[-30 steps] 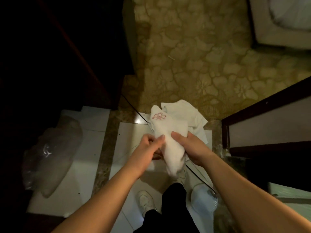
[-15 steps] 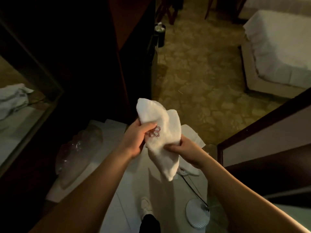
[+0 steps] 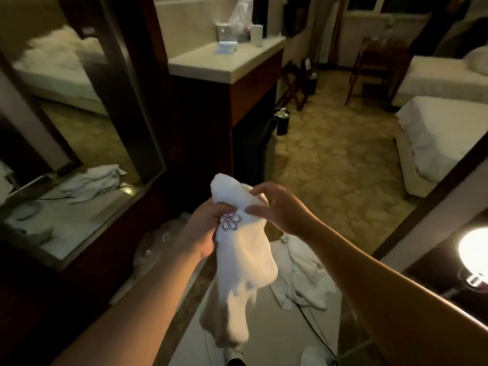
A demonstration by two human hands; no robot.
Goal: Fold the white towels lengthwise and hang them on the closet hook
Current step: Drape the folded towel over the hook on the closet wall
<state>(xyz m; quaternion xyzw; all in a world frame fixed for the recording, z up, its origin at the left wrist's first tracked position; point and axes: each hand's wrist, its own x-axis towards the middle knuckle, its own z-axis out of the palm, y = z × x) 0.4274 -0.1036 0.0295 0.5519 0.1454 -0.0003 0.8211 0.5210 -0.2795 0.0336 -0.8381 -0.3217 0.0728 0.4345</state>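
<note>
A white towel [image 3: 241,262] with a red flower emblem hangs bunched in front of me, its lower end dangling toward the floor. My left hand [image 3: 204,231] grips it from the left just beside the emblem. My right hand [image 3: 277,207] pinches the towel's upper part from the right, thumb and fingers on the cloth. A second white towel [image 3: 303,276] lies crumpled on the tiled floor below my right forearm. No closet hook shows in this view.
A mirrored dark wooden door [image 3: 79,128] stands at the left. Behind it is a cabinet with a pale counter [image 3: 224,62]. A black bin [image 3: 282,121] sits on the patterned carpet. Two beds [image 3: 435,133] are at the right, a lit lamp [image 3: 475,249] near my right arm.
My view has lifted from the floor to the room. Both hands raised the towel, and my right hand moved from its lower part up to the top edge.
</note>
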